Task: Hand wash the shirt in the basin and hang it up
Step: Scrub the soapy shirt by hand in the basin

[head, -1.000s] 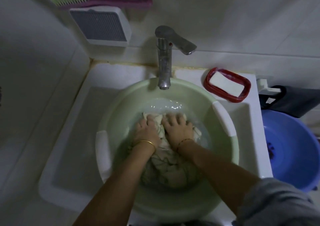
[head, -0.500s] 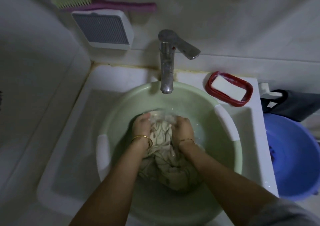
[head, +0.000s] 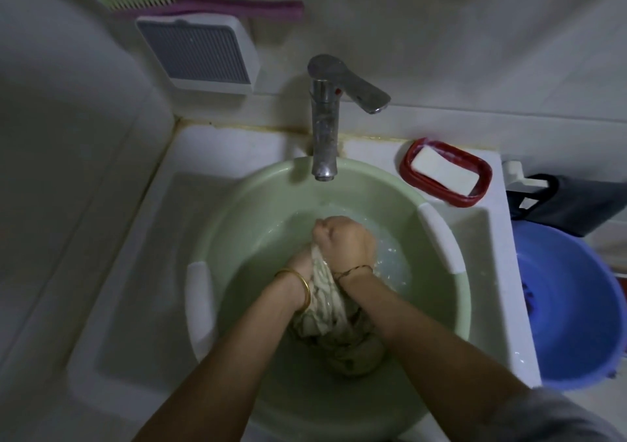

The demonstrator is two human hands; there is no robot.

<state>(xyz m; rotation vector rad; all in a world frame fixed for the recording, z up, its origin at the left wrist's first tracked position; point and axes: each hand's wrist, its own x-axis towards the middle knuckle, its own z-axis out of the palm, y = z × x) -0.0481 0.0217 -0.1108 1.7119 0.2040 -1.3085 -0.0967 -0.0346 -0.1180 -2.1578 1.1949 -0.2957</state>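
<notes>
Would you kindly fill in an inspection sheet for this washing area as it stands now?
Surface: white sink holds the green basin, which has water in it.
Job's things: shirt wet and bunched in the basin, one end pulled up between the hands.
Clutter: soap in a red dish on the sink's back corner; brush above a wall box.
Hands: right hand fisted round the shirt; left hand, partly hidden behind it, grips the shirt too.
Cables: nothing seen.
Surroundings: tap over the basin, no stream visible; blue basin and dark bag to the right; tiled walls.
</notes>
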